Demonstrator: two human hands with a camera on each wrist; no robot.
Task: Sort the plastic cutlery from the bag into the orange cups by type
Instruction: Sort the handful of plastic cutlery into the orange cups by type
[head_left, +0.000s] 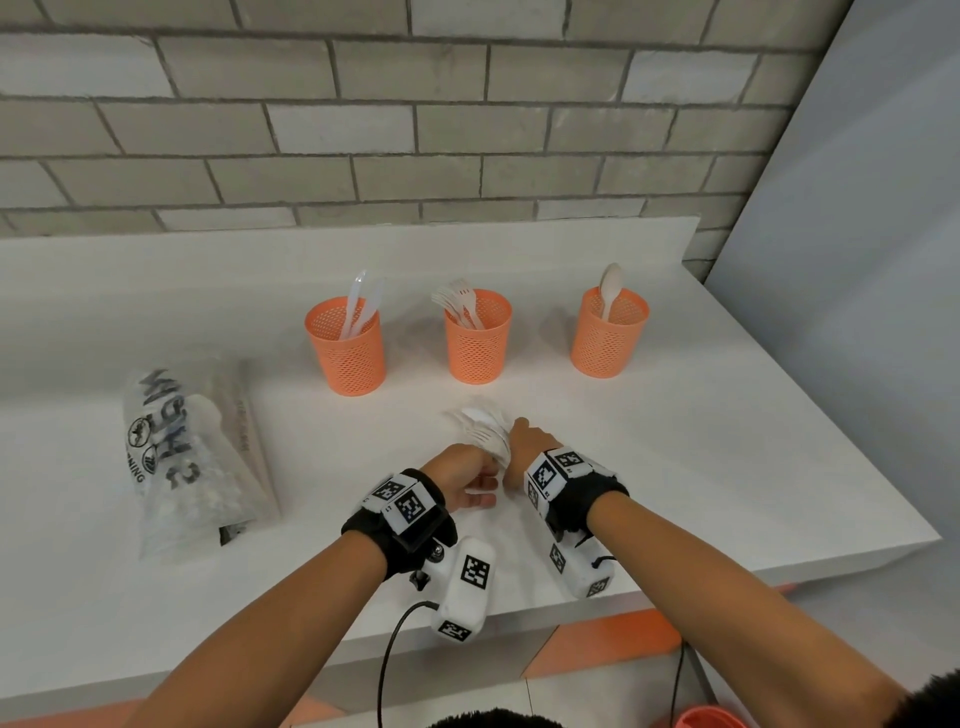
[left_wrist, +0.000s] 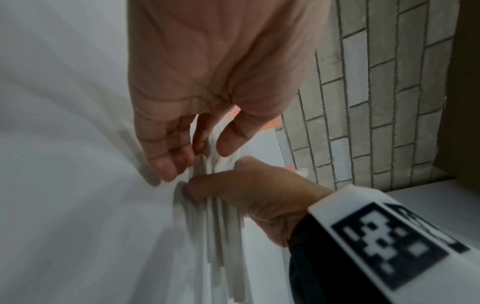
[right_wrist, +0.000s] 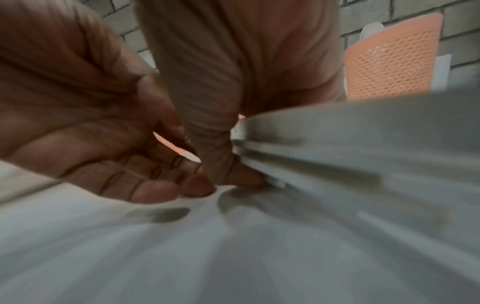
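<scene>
Three orange mesh cups stand in a row: the left cup (head_left: 347, 353) holds knives, the middle cup (head_left: 478, 340) forks, the right cup (head_left: 609, 335) a spoon. In front of them my right hand (head_left: 519, 439) (left_wrist: 233, 181) (right_wrist: 228, 170) grips a fanned bundle of white cutlery (head_left: 485, 428) (left_wrist: 223, 236) (right_wrist: 350, 148) just above the counter. My left hand (head_left: 483, 486) (left_wrist: 205, 156) sits close beside it, thumb and fingers pinching pieces at the bundle's head end. Forks and a spoon show in the bundle.
The printed clear plastic bag (head_left: 192, 457) lies on the white counter (head_left: 701, 467) at the left, with more cutlery inside. A brick wall backs the counter, and a grey panel stands at the right. The counter's front edge runs under my wrists.
</scene>
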